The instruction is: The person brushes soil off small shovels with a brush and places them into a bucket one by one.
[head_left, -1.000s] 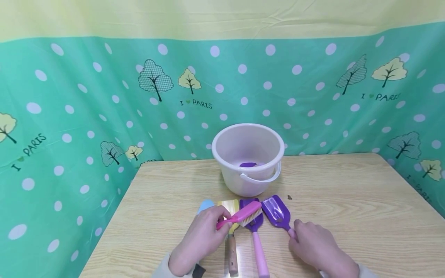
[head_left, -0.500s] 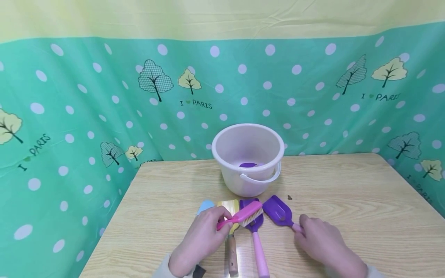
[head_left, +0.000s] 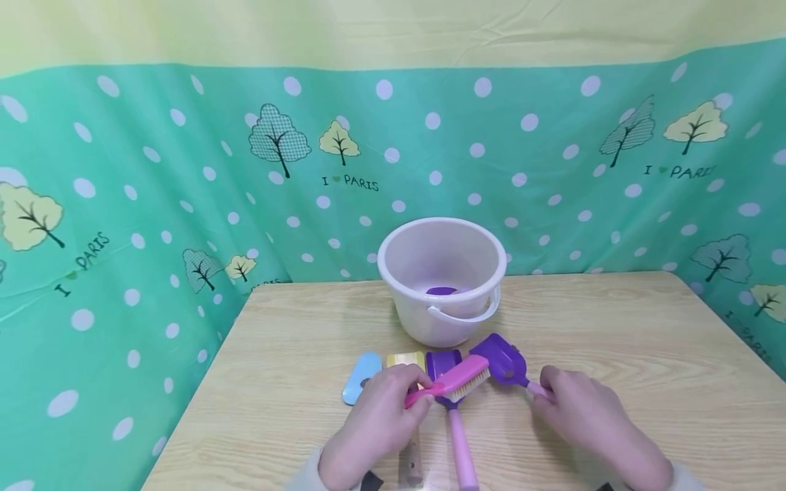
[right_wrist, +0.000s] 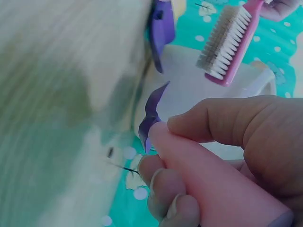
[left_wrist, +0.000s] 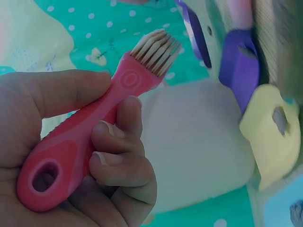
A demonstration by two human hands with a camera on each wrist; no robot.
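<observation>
My left hand [head_left: 387, 409] grips a pink brush [head_left: 460, 376] by its handle, its pale bristles facing down and to the right. In the left wrist view, the thumb and curled fingers hold that handle. The brush head is above a purple shovel on the table, close to the blade of a second purple shovel [head_left: 502, 360]. My right hand [head_left: 580, 402] holds this second shovel by its pink handle [right_wrist: 189, 170], blade tilted. A small dark lump [head_left: 514, 348] shows at the blade's right edge; whether it lies on the blade or behind it, I cannot tell.
A white bucket [head_left: 424, 324] stands behind the tools, with something purple [head_left: 441, 291] inside. On the wooden table [head_left: 295, 327] lie a light blue tool [head_left: 362, 378], a yellow shovel [left_wrist: 270, 137] and the purple shovel with a pink handle [head_left: 462, 447]. A dotted curtain surrounds the table.
My right hand and its shovel have moved forward and right, the blade tilting and reaching the dark lump. The brush in my left hand has shifted right. The view has turned slightly.
</observation>
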